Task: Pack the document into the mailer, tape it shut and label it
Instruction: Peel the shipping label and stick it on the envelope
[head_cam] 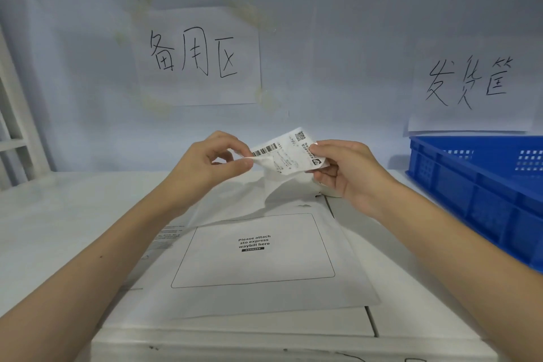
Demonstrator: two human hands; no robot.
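Observation:
A white mailer (pixel 346 279) lies flat in front of me, its printed frame reading "Please attach sto express waybill here" facing up. Above its far edge I hold a white shipping label (pixel 289 153) with a barcode and QR code. My right hand (pixel 343 170) pinches the label's right end. My left hand (pixel 211 161) pinches a peeled-back corner at the label's left end, where a white backing sheet curls downward. The document is not visible.
The mailer rests on a stack of white flat boxes (pixel 411 326) on a white table (pixel 58 214). A blue plastic crate (pixel 476 185) stands at the right. Two handwritten paper signs hang on the wall behind. A white frame leans at far left.

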